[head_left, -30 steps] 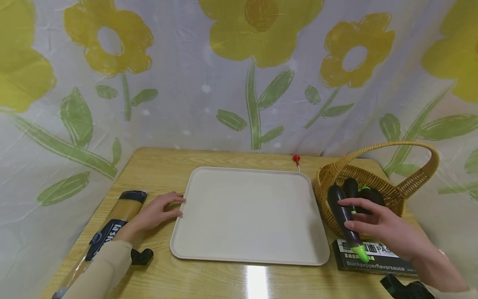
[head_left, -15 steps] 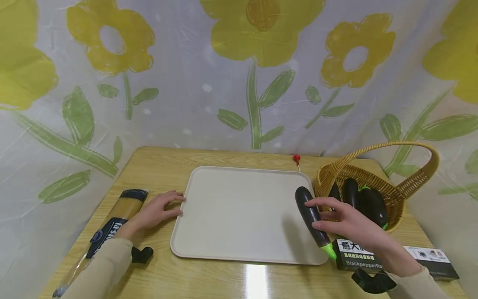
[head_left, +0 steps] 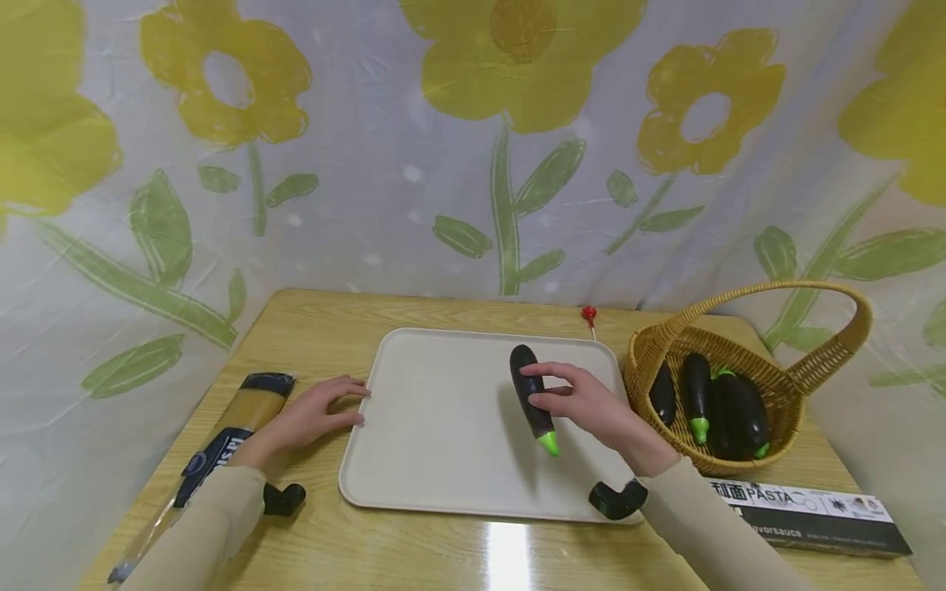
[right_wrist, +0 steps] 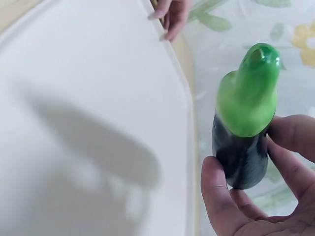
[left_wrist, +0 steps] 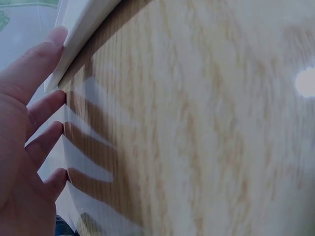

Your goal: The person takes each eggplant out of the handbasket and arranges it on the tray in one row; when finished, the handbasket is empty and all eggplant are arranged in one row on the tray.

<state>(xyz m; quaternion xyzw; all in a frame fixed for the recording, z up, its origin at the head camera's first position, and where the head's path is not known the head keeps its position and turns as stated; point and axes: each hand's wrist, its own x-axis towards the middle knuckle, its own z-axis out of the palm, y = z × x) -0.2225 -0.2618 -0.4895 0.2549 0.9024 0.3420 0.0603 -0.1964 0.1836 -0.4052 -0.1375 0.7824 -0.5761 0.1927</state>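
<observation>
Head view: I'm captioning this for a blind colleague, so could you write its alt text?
A person's right hand holds a dark eggplant with a green tip above a white tray, while the left hand rests by the tray's left edge. At right, a wicker basket holds more eggplants.

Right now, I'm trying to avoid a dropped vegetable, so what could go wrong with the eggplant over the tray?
The eggplant looks smooth and glossy, and the right hand holds it by the fingers alone, so it might slip. It is held above the tray, so a slip could mean a drop onto it. Its rounded body might also roll once released on that flat surface.
</observation>
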